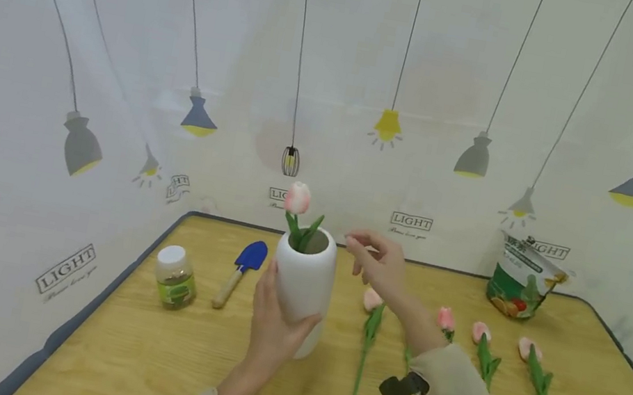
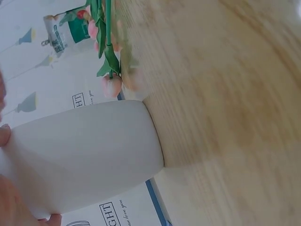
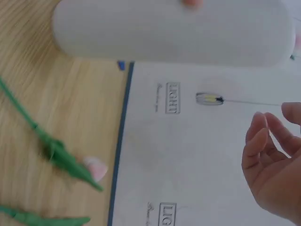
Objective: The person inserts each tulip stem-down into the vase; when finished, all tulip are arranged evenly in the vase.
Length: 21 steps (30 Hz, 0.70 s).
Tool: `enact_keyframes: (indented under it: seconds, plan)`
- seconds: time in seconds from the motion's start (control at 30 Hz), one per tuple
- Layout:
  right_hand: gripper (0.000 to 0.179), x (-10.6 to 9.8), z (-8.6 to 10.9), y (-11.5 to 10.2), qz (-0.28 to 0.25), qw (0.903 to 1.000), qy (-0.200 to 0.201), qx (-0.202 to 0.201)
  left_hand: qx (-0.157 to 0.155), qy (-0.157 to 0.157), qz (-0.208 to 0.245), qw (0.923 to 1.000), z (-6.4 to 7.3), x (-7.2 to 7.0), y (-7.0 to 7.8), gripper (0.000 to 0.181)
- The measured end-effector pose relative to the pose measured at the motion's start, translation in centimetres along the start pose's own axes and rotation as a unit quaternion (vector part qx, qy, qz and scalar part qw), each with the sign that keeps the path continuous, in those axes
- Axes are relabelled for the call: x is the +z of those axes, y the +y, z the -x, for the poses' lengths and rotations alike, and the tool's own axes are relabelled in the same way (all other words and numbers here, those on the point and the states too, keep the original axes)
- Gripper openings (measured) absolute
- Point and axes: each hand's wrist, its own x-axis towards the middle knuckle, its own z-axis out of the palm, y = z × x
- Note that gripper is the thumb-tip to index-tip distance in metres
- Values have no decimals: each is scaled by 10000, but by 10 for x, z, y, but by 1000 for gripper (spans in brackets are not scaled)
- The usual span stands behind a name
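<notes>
A tall white vase [image 1: 303, 287] stands upright on the wooden table, and my left hand [image 1: 276, 325] grips its side with thumb and fingers spread around it. From the vase's mouth rises one pink-and-white tulip [image 1: 298, 198] with green leaves, its stem hidden inside. To the right of the rim my right hand [image 1: 381, 265] hovers in the air, holding nothing. Its fingers are loosely bent in the right wrist view, apart from the vase [image 3: 174, 33]. Below that arm lie several more tulips [image 1: 372, 300], heads toward the back; the forearm partly covers them.
A jar with a white lid [image 1: 175, 277] and a blue trowel with a wooden handle [image 1: 241, 272] are left of the vase. A green-and-white pouch [image 1: 524, 280] sits at the back right. Lamp-patterned sheeting [image 1: 350, 76] surrounds the table's back and sides.
</notes>
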Motion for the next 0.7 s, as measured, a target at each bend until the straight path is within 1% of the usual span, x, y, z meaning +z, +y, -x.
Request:
enact_keyframes:
  seconds: [0.03,0.1,0.17,0.23,0.27,0.37,0.5,0.57,0.67,0.7]
  plan:
    - [30,-8,3,6,193,9998,-8,74,2,-14,6,10000,0,1,1,109]
    - [30,-24,10,25,861,9958,-167,263,-2,-21,-22,10000,0,2,1,110]
    - [28,-35,18,45,1599,9853,-414,443,-24,-4,-92,10000,-1,2,1,111]
    - [26,-39,26,65,2213,9709,-660,629,-45,36,-164,9998,-2,0,0,112]
    - [24,-39,30,75,2435,9647,-738,681,-53,53,-191,9998,-2,-1,0,112]
    - [23,-31,41,95,2626,9534,-958,1138,-39,56,-182,9998,-3,-4,-2,112]
    - [22,-15,54,109,2553,9452,-1146,1683,-71,-7,-114,9999,-3,-4,-2,111]
    - [26,-8,58,113,2547,9429,-1125,1826,-83,-19,-86,9999,-2,-3,-1,111]
    - [36,-1,62,118,2634,9407,-874,1950,-74,-23,-46,10000,-1,0,0,111]
    - [37,1,63,119,2561,9420,-781,2023,-54,-20,-36,10000,0,0,1,111]
